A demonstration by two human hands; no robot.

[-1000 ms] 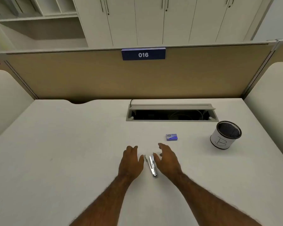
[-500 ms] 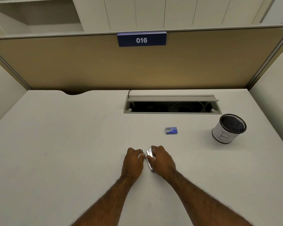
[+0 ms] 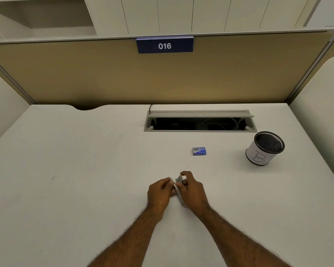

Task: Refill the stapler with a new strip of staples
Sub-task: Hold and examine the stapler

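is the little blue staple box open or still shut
Looks shut: the blue staple box lies flat on the desk, apart from both hands, with no flap or tray showing. It is too small to be sure.

A small metal stapler [image 3: 178, 189] is gripped between the left hand [image 3: 158, 195] and the right hand [image 3: 193, 191] on the white desk [image 3: 75, 180]. A blue staple box [image 3: 199, 151] is seen beyond the hands, well apart. A mesh pen cup [image 3: 264, 149] marked "B" is placed far right, near the open cable tray [image 3: 200, 121].
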